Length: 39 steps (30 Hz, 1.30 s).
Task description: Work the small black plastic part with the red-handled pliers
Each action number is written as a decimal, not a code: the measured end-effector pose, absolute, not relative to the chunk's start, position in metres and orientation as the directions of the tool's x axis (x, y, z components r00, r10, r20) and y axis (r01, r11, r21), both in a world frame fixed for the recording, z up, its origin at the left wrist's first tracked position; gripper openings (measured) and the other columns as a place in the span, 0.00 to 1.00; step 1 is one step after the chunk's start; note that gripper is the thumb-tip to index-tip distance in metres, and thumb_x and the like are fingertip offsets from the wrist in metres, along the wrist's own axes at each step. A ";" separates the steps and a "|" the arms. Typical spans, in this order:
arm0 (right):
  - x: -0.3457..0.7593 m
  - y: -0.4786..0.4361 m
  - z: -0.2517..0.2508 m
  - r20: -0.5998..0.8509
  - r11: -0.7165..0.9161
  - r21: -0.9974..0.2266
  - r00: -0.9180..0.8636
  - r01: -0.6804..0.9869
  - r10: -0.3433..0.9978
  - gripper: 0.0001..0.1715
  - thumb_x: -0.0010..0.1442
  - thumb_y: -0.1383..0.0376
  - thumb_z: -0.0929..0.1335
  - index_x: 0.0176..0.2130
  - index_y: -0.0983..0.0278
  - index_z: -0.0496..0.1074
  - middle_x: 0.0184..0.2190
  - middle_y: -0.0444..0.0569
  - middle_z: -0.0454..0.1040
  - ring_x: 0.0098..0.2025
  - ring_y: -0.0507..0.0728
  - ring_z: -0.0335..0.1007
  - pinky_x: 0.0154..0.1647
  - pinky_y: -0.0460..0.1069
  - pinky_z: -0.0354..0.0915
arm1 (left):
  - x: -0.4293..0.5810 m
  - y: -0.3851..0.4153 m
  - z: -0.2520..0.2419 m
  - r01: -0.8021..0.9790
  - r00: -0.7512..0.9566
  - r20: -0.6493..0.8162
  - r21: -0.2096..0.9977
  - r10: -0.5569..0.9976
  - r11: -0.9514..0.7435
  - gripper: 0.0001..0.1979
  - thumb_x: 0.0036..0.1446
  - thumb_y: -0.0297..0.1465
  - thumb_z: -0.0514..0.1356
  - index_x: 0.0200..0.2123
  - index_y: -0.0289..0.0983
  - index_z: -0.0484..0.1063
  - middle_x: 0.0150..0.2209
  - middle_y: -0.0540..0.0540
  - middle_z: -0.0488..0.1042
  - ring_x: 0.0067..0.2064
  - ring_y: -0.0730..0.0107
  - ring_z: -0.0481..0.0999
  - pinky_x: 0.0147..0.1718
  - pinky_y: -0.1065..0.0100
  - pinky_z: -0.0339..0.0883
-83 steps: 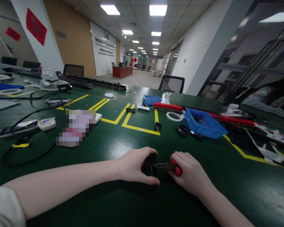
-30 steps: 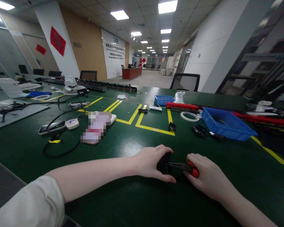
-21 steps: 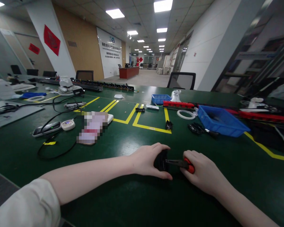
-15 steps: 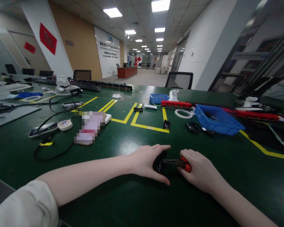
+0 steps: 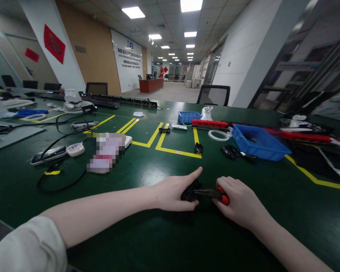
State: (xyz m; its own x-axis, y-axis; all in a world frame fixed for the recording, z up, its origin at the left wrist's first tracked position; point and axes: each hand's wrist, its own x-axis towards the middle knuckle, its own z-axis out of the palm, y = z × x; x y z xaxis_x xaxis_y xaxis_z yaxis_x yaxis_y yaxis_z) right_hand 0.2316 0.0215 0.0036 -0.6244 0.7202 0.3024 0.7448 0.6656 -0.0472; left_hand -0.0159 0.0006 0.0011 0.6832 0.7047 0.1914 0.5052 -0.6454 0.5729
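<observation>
My right hand (image 5: 239, 204) is closed around the red handles of a pair of long-nose pliers (image 5: 211, 193). The jaws point left and reach a small black part (image 5: 190, 192), whose exact kind I cannot make out. My left hand (image 5: 174, 194) curls around that part from the left, with the thumb raised above it and the lower fingers along its near side. Part of the black piece is hidden in the palm. Both hands are low over the green tabletop (image 5: 158, 234).
Beyond my hands lie a bundled black piece (image 5: 198, 148) on yellow tape, more black pieces (image 5: 230, 151) and a blue bin (image 5: 262, 145). A smaller blue bin (image 5: 189, 116) stands farther back. Left are a blurred-out phone (image 5: 106, 155), a white round device (image 5: 75, 149) and black cables (image 5: 61, 189).
My left hand's fingers have drawn in around the black part, and the thumb now points more upward. The pliers stay nearly in place. The view has shifted slightly.
</observation>
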 end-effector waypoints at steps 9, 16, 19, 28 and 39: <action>0.233 0.021 0.005 0.293 0.645 0.014 -0.619 0.764 0.728 0.05 0.54 0.62 0.66 0.32 0.62 0.66 0.30 0.51 0.71 0.31 0.59 0.66 0.32 0.52 0.60 | -0.017 0.002 -0.002 0.479 0.662 0.190 0.637 0.725 -0.604 0.42 0.59 0.37 0.59 0.70 0.38 0.40 0.54 0.38 0.73 0.47 0.58 0.76 0.44 0.62 0.68; 0.229 0.016 0.004 0.315 0.669 0.061 -0.650 0.741 0.691 0.06 0.54 0.62 0.66 0.32 0.62 0.67 0.31 0.51 0.71 0.32 0.59 0.66 0.32 0.52 0.60 | -0.014 0.003 -0.001 0.503 0.618 0.169 0.665 0.768 -0.552 0.35 0.55 0.38 0.64 0.64 0.39 0.57 0.48 0.41 0.77 0.45 0.59 0.78 0.41 0.63 0.69; 0.230 0.016 0.003 0.323 0.672 0.058 -0.650 0.739 0.688 0.05 0.54 0.62 0.66 0.33 0.62 0.67 0.31 0.51 0.72 0.32 0.58 0.66 0.32 0.52 0.60 | -0.014 0.004 0.001 0.483 0.617 0.174 0.687 0.768 -0.543 0.29 0.54 0.38 0.65 0.58 0.39 0.64 0.47 0.43 0.77 0.45 0.61 0.78 0.43 0.65 0.69; 0.228 0.015 0.005 0.307 0.679 0.082 -0.667 0.729 0.679 0.06 0.53 0.63 0.67 0.34 0.62 0.68 0.32 0.51 0.73 0.34 0.59 0.67 0.35 0.53 0.61 | -0.014 0.005 0.002 0.547 0.667 0.130 0.584 0.733 -0.600 0.28 0.58 0.46 0.61 0.57 0.39 0.67 0.46 0.43 0.78 0.42 0.60 0.78 0.36 0.67 0.66; 0.231 0.016 0.003 0.365 0.696 0.085 -0.673 0.713 0.644 0.09 0.53 0.62 0.67 0.36 0.63 0.69 0.34 0.51 0.74 0.37 0.61 0.69 0.41 0.55 0.63 | -0.014 0.004 0.005 0.541 0.700 0.142 0.535 0.700 -0.649 0.23 0.59 0.45 0.60 0.53 0.39 0.69 0.41 0.46 0.78 0.38 0.63 0.77 0.32 0.69 0.62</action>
State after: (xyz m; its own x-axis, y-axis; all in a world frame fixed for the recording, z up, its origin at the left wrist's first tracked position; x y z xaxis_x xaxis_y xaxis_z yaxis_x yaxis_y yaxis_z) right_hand 0.2306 0.0164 0.0034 -0.6728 0.6438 0.3646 0.7126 0.6964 0.0852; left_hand -0.0137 0.0040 0.0049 0.6997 0.7001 0.1422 0.5407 -0.6490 0.5352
